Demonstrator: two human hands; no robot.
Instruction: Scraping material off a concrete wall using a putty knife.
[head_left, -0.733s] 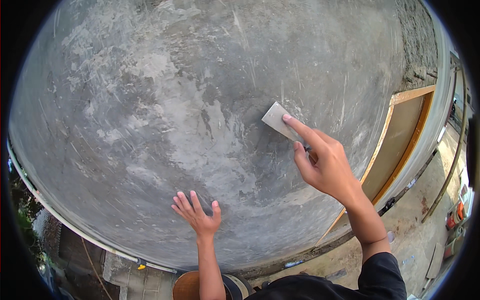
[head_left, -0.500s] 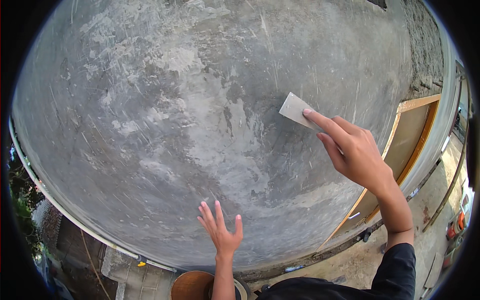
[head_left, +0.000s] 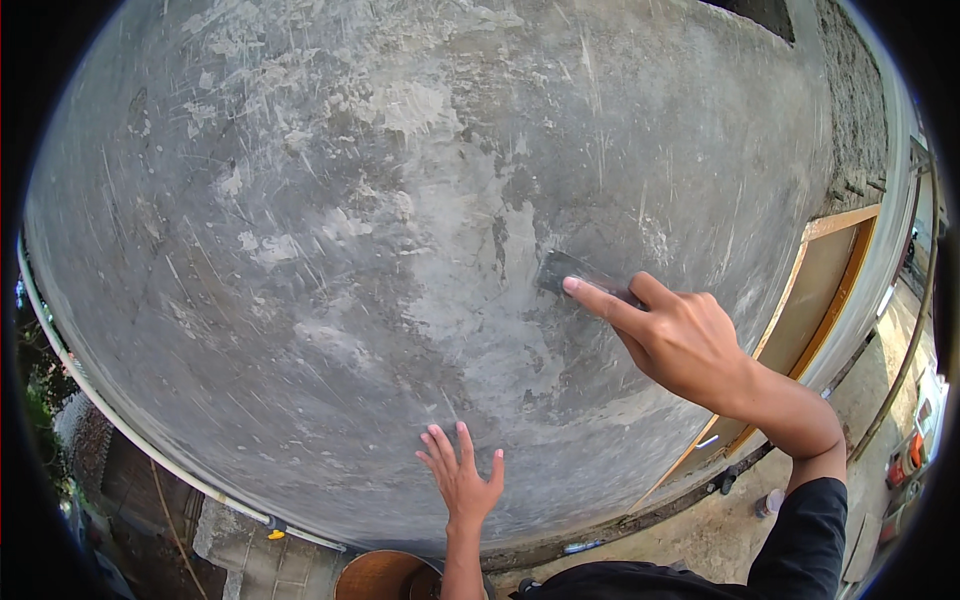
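Note:
A grey plastered wall (head_left: pixel 300 190) with pale patches and scratches fills most of the view. My right hand (head_left: pixel 685 335) grips a scraper (head_left: pixel 552 272), its forefinger stretched out along the flat blade. The blade lies against the wall, just right of a large pale patch, and looks dark here. Most of the scraper's handle is hidden in my palm. Lower down, my left hand (head_left: pixel 465 485) is open with fingers spread, flat on or close to the wall, and holds nothing.
At the right is a wood-framed door (head_left: pixel 820 290). Below the wall stands a round brown container (head_left: pixel 375 577), beside my left forearm. A white pipe (head_left: pixel 130 425) with a yellow-handled tap (head_left: pixel 276 530) runs along the lower left. A cup (head_left: pixel 770 503) sits on the ground at right.
My right hand has brought the scraper down and slightly left, and its blade now lies flatter on the wall. The view has shifted a little; my left hand stays spread low on the wall.

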